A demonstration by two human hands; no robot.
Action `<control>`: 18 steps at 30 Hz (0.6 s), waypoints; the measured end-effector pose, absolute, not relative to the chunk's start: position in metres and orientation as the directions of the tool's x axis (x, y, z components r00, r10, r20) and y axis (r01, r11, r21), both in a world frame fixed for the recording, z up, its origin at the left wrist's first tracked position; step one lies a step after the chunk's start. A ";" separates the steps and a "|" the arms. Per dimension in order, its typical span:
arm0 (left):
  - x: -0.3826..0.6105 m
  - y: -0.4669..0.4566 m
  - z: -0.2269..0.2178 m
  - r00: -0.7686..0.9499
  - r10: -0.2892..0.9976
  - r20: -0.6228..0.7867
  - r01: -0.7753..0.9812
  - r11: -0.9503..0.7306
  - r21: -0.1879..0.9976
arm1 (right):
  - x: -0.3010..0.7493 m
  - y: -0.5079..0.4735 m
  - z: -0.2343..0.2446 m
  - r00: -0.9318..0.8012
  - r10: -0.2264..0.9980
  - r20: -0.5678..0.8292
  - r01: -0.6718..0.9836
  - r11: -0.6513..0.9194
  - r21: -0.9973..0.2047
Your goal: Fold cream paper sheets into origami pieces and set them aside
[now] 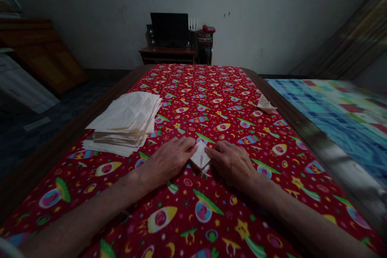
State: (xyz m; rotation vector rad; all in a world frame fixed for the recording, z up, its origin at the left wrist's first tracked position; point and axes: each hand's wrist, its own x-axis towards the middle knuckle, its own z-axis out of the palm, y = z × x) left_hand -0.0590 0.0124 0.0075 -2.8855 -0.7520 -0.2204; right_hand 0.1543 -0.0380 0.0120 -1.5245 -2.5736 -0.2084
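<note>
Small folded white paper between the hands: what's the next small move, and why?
Perhaps the bare right hand should press the small folded white paper flat: the bare left hand touches its other side, and near layers look apart.

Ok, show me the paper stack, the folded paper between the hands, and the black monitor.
Paper stack [125, 109], head view: top sheet.
Folded paper [200, 156], head view: middle of its upper face.
Black monitor [169, 28], head view: middle of the screen.
</note>
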 end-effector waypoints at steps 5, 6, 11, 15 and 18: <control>-0.063 0.009 0.007 0.921 0.337 0.193 0.362 -0.925 -0.114 | 0.155 -0.039 0.014 -0.504 0.841 0.196 0.862 0.505 0.049; -0.064 0.008 0.007 0.930 0.316 0.190 0.339 -0.935 -0.105 | 0.156 -0.039 0.014 -0.510 0.837 0.200 0.858 0.512 0.045; -0.073 0.010 0.005 0.931 0.263 0.255 0.278 -0.960 -0.025 | 0.157 -0.040 0.012 -0.522 0.828 0.204 0.846 0.533 0.006; -0.077 0.012 0.009 0.945 0.233 0.230 0.240 -0.971 -0.005 | 0.157 -0.040 0.014 -0.526 0.830 0.188 0.844 0.536 -0.006; -0.076 0.012 0.011 0.955 0.222 0.198 0.228 -0.974 -0.010 | 0.156 -0.039 0.014 -0.523 0.835 0.169 0.847 0.532 -0.009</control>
